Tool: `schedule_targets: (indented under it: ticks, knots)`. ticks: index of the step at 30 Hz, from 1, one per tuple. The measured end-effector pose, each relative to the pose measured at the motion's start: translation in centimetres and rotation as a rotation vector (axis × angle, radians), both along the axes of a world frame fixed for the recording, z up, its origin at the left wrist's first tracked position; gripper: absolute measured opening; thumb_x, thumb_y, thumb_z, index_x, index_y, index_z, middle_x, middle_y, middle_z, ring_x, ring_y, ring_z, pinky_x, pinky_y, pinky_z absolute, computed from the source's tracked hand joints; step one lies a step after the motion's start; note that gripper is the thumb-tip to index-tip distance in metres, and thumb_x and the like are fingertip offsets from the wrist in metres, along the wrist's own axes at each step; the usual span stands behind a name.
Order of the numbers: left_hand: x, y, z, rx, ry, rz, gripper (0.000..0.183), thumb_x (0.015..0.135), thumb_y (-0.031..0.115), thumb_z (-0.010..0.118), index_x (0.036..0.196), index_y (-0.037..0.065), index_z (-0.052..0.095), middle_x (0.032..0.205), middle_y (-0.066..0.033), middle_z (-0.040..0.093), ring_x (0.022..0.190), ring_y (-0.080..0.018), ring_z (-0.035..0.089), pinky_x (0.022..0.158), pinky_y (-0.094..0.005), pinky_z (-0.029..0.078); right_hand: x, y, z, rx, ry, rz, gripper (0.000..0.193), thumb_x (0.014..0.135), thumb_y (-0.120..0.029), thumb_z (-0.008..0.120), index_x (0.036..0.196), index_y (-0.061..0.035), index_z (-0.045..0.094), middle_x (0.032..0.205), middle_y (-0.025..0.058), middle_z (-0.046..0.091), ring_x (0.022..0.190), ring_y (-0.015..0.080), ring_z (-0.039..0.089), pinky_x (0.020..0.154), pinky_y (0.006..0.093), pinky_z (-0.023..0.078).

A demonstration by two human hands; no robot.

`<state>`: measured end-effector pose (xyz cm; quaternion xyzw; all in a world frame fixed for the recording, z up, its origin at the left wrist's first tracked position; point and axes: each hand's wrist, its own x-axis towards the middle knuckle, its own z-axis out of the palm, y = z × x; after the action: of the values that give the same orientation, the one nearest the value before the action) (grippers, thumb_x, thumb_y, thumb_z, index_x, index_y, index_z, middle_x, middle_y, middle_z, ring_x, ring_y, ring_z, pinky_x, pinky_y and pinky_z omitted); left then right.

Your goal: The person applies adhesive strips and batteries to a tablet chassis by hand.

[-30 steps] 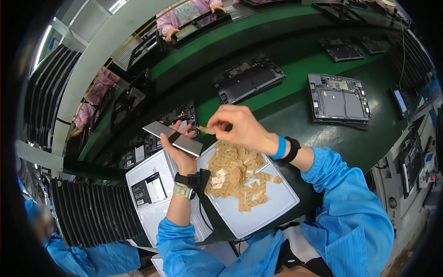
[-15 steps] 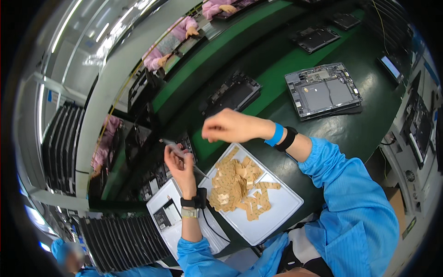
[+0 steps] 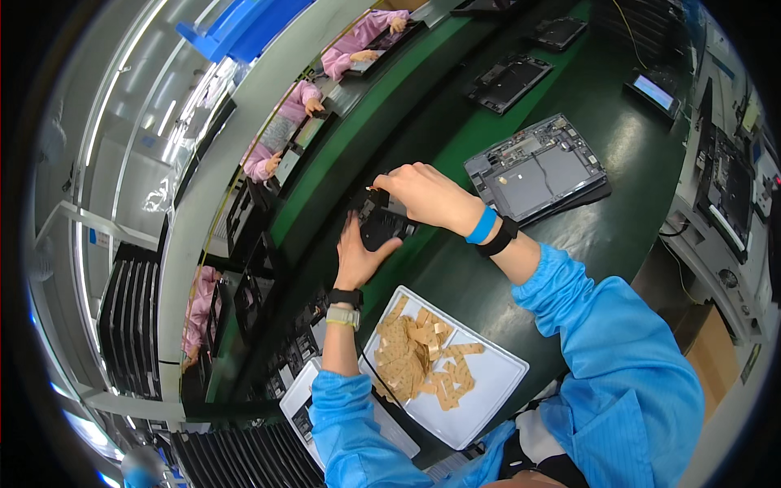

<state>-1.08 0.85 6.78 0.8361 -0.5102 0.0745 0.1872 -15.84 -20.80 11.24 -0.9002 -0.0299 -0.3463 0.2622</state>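
A black open laptop base with bare inner parts lies partly hidden beneath both of my hands. My left hand grips its near left side, thumb spread over the top and fingers along the edge. From the right, my right hand reaches over it with curled fingers closed at its far edge; the fingertips are partly hidden. Just nearer to me stands a white tray, bearing a heap of tan, flat, paper-like pieces. A second white tray is partly covered by my left forearm.
Right of my hands, a grey opened laptop rests on another dark one. More laptop bases line the green bench. A small screen stands far right. Black racked panels fill the lower left. Pink-sleeved co-workers sit across.
Both hands have come onto the black laptop base, which now sits closer to me. The thin greyish item that was in my left hand no longer shows. The whole view has shifted slightly.
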Motion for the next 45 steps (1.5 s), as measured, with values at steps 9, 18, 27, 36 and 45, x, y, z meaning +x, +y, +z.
schedule_targets:
  ticks: [9,18,27,36,45]
  knots:
    - [3.4,5.6,-7.2,0.435,-0.046,0.066,0.057,0.111,0.034,0.042,0.165,0.021,0.029,0.169,-0.0216,0.027,0.153,-0.0445,0.03,0.123,-0.052,0.032,-0.4,-2.4,0.8,0.203,-0.205,-0.046,0.05,0.075,0.017,0.059,0.121,-0.0038,0.064,0.099,0.02,0.071,0.093,0.043,0.069,0.079,0.0472,0.058]
    - [1.0,7.4,-5.8,0.437,-0.014,0.062,0.057,0.104,0.018,0.055,0.16,0.021,0.043,0.166,-0.0194,0.034,0.149,-0.042,0.037,0.12,-0.05,0.036,3.4,0.0,-4.4,0.339,-0.098,-0.153,0.055,0.076,0.013,0.064,0.127,-0.0061,0.058,0.109,0.025,0.059,0.091,0.0478,0.069,0.08,0.0506,0.06]
    - [1.7,2.9,-7.4,-0.263,0.185,0.356,0.02,0.084,0.019,0.085,0.095,0.004,0.081,0.084,-0.0114,0.077,0.073,-0.0195,0.073,0.071,-0.0323,0.056,4.6,3.2,-6.3,0.341,0.032,-0.349,0.052,0.082,0.011,0.062,0.132,-0.0019,0.051,0.108,0.0302,0.059,0.092,0.0509,0.069,0.075,0.0544,0.06]
    - [1.5,5.3,-4.6,-0.301,0.113,0.245,0.019,0.08,0.018,0.088,0.092,0.005,0.082,0.093,-0.0113,0.079,0.08,-0.0232,0.075,0.075,-0.0349,0.057,9.1,3.0,-9.6,0.305,0.142,-0.208,0.044,0.08,0.0,0.075,0.123,-0.0082,0.069,0.1,0.0184,0.074,0.097,0.0398,0.072,0.083,0.0514,0.057]
    - [3.5,7.0,-4.4,0.012,-0.012,0.298,0.126,0.05,0.042,0.102,0.153,0.003,0.042,0.165,-0.0247,0.033,0.149,-0.0421,0.037,0.123,-0.0481,0.034,12.0,3.7,-8.8,0.137,0.226,0.078,0.041,0.081,-0.007,0.079,0.121,-0.0123,0.073,0.099,0.0186,0.077,0.098,0.0375,0.073,0.089,0.0469,0.057]
